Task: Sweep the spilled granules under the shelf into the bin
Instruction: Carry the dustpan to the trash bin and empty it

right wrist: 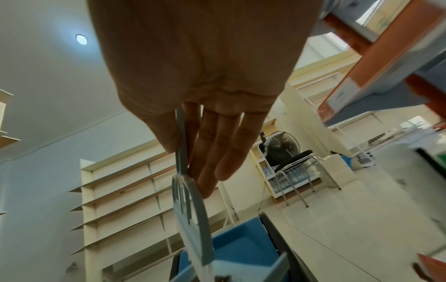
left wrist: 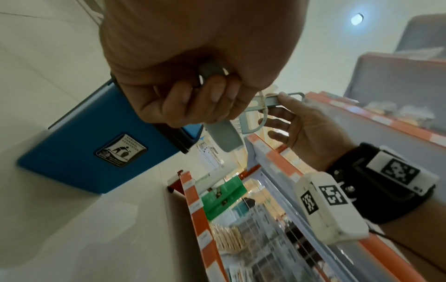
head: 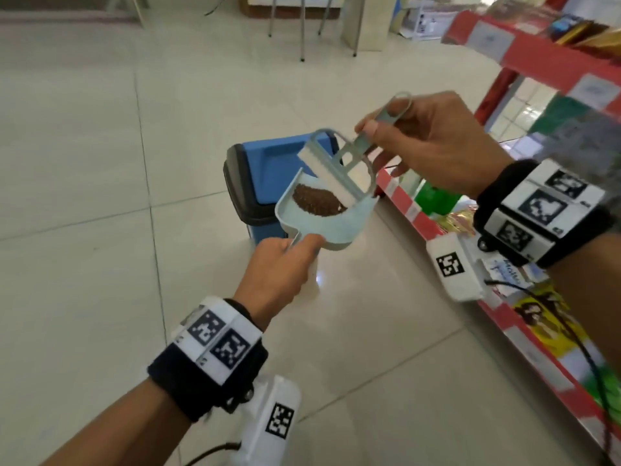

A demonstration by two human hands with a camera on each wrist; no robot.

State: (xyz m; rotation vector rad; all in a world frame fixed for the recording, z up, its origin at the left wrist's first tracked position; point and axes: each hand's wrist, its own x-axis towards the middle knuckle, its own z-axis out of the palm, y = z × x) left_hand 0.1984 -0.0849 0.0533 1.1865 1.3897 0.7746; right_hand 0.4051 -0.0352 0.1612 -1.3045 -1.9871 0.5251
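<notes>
Granules (head: 319, 200) sit heaped in the dustpan (head: 322, 216), gripped by its handle in the left hand (head: 279, 267). Right hand (head: 433, 146) pinches the brush (head: 339, 163) against the pile. Bin (head: 268, 183) lies just beyond, far-left of the pan.

Bare arms, no sleeves. Each wrist has a black strap (head: 504, 183) w/ white blocks (head: 218, 338) showing b&w square codes. White camera box (head: 453, 267) hangs under each wrist; thin black cable (head: 571, 327) too.
</notes>
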